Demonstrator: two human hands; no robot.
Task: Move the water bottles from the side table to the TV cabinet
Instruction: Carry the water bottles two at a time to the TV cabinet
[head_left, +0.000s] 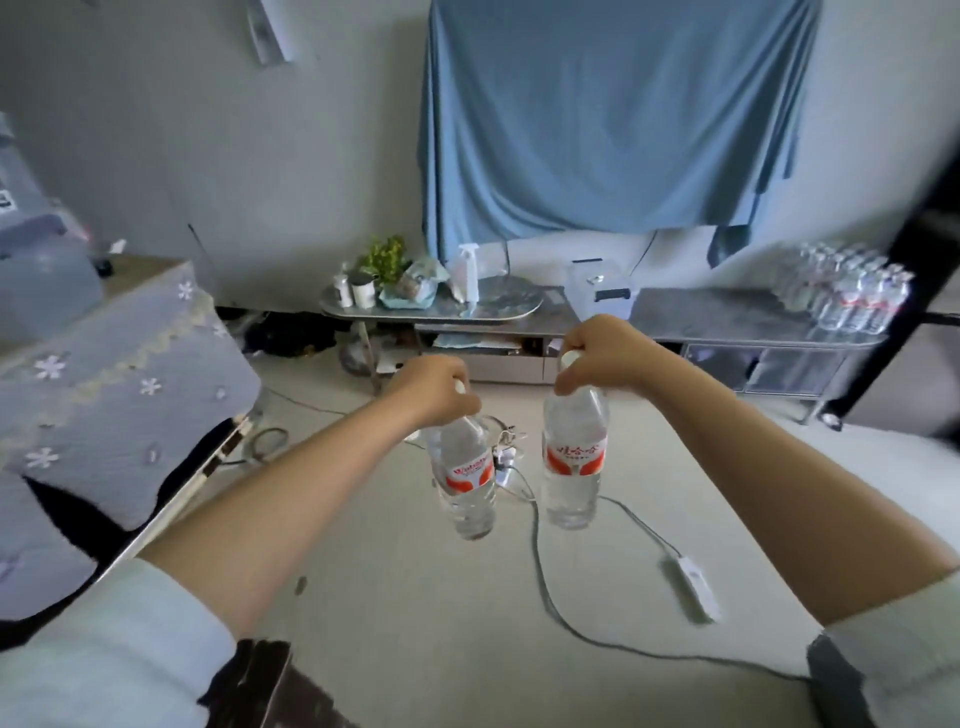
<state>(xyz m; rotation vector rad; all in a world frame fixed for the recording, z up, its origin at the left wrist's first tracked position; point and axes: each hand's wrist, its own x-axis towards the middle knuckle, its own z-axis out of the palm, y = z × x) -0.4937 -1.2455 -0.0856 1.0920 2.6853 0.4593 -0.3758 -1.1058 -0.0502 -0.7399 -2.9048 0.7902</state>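
So I'm watching both hands carrying one bottle each, out over the open floor and facing the TV cabinet (727, 312). The left hand (434, 389) is pinching the neck of the left bottle (465, 478) right under the cap, fingers wrapped closed around it, and that bottle is hanging below the fist, tilting a little with its base swinging toward the middle. The right hand (597, 353) is doing the same on the right bottle (574, 462) — closed around the cap and neck, bottle dangling nearly straight down.

Handling-wise, I'm guessing these are full or close to it: clear water seems to fill most of each body, so they're probably carrying real weight for thin plastic. The walls are soft and will squish if squeezed mid-body, and the label band looks slick. The neck is the stiff part, so taking hold there makes sense, though a neck grip lets the bottle pendulum around. For setting down I'd be thinking about the base landing flat — the left one needs straightening first.

Both bottles are in the air, well apart from any surface, neither touching the other. The cabinet top is looking bare in the stretch between the white box (602, 291) and the pack of bottles (847, 296) at its right end, which seems like the landing spot.
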